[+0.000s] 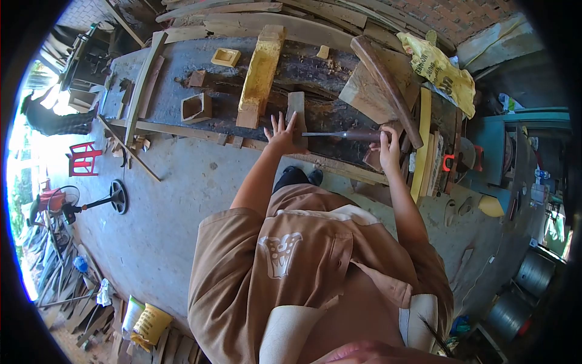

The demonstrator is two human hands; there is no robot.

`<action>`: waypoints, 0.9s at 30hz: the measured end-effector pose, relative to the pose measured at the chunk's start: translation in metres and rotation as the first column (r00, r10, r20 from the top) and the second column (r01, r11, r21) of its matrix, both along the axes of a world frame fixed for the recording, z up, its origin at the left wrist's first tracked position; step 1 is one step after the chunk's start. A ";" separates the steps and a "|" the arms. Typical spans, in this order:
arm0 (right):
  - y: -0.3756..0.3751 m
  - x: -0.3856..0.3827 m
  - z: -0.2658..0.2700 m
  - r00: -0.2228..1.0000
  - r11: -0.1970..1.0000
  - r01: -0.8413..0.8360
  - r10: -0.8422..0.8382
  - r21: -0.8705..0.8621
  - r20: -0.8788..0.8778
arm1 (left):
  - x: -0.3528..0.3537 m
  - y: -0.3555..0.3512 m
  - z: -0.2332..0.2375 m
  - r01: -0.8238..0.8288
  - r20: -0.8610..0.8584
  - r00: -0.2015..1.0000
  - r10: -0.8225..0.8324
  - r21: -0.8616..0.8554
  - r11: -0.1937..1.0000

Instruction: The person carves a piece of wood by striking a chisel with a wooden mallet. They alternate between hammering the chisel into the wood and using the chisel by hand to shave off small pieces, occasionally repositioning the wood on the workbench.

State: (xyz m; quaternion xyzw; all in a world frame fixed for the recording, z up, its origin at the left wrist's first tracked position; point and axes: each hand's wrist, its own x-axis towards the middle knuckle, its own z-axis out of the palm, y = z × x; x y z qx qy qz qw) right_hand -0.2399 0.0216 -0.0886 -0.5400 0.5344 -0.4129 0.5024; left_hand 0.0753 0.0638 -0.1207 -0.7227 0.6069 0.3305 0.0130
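A long hand tool with a dark brown handle and a thin metal shaft (357, 136) is lying nearly level across the front part of a dark, worn wooden workbench (324, 79), its shaft end pointing left at a narrow grey-brown rectangular block (296, 104). Whether the tip is touching the block is too small to tell. The right hand (390, 148), to the right of the block, is closing around the handle near its far end. The left hand (281, 137) is resting at the block's lower left side, its fingers spreading apart and the fingertips near or on the block's edge; it is not grasping anything visibly.

Left of the block, a long yellow-surfaced wooden trough (263, 76) is standing across the bench. Farther left of the block, an open, angular brown wooden box (196, 108) is sitting near the front edge, and a small pale-yellow rectangular box (225, 57) is sitting farther back. Right of the block, a long, thick brown wooden bar (388, 91) is lying slantwise over a broad, flat tan board (365, 91). Beyond it, a crumpled yellow printed sack (441, 71) is lying at the back right.
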 end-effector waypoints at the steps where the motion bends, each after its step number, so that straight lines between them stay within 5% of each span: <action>1: 0.001 -0.001 -0.004 1.000 0.999 0.027 -0.027 0.024 0.016 | 0.001 0.000 -0.001 0.001 0.001 1.000 -0.001 0.000 1.000; 8: 0.008 -0.020 -0.026 0.975 0.934 0.062 -0.131 0.351 0.178 | 0.000 -0.001 0.000 0.020 0.015 1.000 -0.020 -0.007 1.000; 13: 0.021 -0.012 -0.020 0.948 0.900 0.145 -0.246 0.411 0.205 | 0.002 0.003 0.001 0.036 0.013 0.999 -0.035 -0.071 0.997; 19: 0.022 0.011 0.033 0.984 0.995 0.067 -0.078 0.074 0.161 | 0.013 0.020 -0.022 -0.116 -0.112 0.991 0.078 -0.391 0.913; 25: 0.007 0.043 0.078 0.990 0.980 -0.142 0.143 -0.140 -0.006 | -0.003 0.032 0.022 -0.340 -0.091 0.940 0.329 -0.139 0.930; 27: 0.003 0.056 0.095 0.990 0.981 -0.144 0.144 -0.133 -0.013 | -0.004 0.036 0.013 -0.304 -0.138 0.948 0.287 -0.122 0.945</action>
